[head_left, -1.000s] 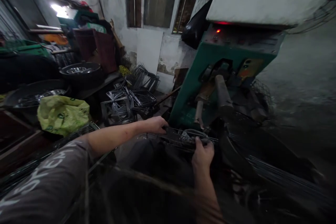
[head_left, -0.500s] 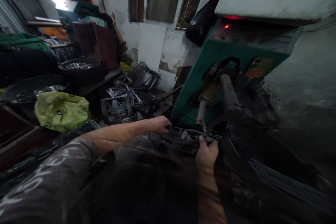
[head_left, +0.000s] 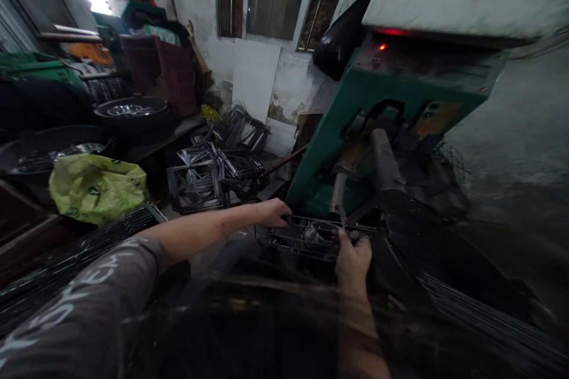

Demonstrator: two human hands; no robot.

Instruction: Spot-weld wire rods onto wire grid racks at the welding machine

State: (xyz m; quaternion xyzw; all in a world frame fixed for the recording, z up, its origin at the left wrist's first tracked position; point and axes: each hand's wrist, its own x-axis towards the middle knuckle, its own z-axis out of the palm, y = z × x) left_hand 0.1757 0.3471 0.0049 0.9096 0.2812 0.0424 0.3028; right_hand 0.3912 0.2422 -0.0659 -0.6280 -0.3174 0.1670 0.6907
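A dark wire frame (head_left: 313, 235) lies flat in front of a green machine (head_left: 355, 118), just under the machine's metal rod (head_left: 338, 192). My left hand (head_left: 273, 213) is closed on the frame's left edge. My right hand (head_left: 353, 257) is closed on the frame's near right edge, thumb on top. Both forearms reach in from the lower left and the bottom.
A pile of finished wire frames (head_left: 213, 169) lies on the floor left of the machine. A yellow-green plastic bag (head_left: 95, 186), dark round pans (head_left: 128, 112) and crates stand at left. Long thin rods (head_left: 489, 320) run along the lower right. A red lamp (head_left: 381, 46) glows on the machine.
Both hands have shifted the wire frame slightly to the right and nearer the machine's rod. The view has tilted a little.
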